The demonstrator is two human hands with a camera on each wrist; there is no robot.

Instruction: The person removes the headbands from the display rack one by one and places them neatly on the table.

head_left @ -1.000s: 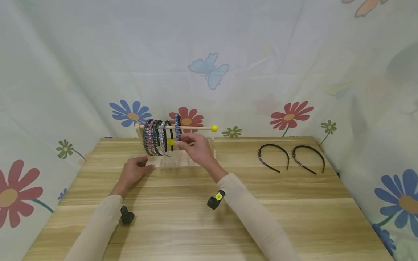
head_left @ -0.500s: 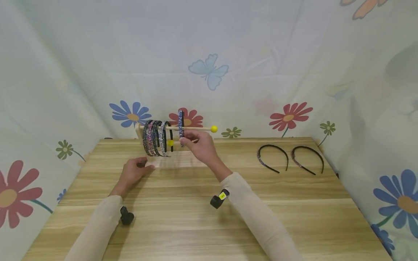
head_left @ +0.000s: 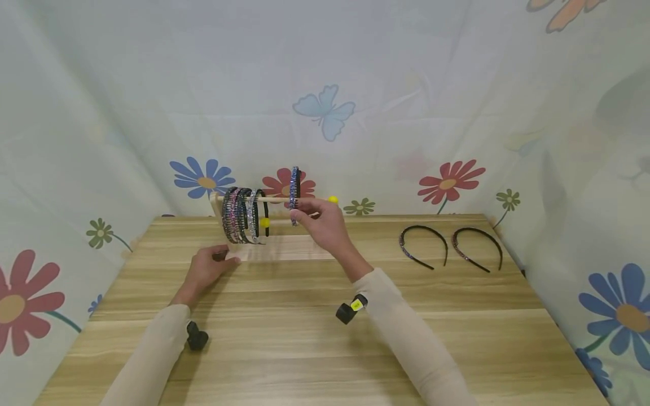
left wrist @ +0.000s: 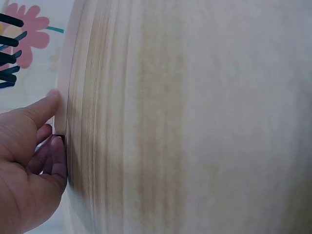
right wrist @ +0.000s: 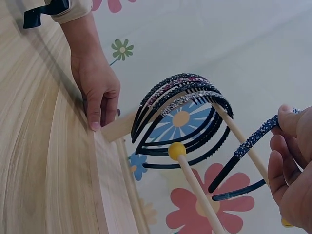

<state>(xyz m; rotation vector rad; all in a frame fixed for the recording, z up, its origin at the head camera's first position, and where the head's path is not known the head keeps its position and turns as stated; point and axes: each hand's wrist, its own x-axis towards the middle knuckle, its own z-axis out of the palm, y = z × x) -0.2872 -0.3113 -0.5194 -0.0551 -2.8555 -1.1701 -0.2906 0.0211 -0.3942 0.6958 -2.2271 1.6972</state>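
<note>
A wooden headband stand (head_left: 289, 248) has rods tipped with yellow balls. My right hand (head_left: 325, 225) pinches a headband with blue sparkling stones (head_left: 294, 183) between thumb and fingers. In the right wrist view this blue headband (right wrist: 256, 136) stands around the long rod, its two ends pointing down and left. Several sparkly headbands (head_left: 236, 217), in dark, pink and silver, hang together at the stand's left end. My left hand (head_left: 205, 268) grips the left front corner of the base; its thumb lies along the base's edge (left wrist: 62, 109) in the left wrist view.
Two more black headbands with sparkling stones, one bluish (head_left: 403, 242) and one pinkish (head_left: 457, 245), lie on the right of the wooden table (head_left: 284, 338). A flower-printed cloth (head_left: 386, 129) hangs close behind and at both sides.
My right hand has moved right along the long rod with the blue headband, away from the hanging group, and slightly up. The left hand has stayed on the base.
</note>
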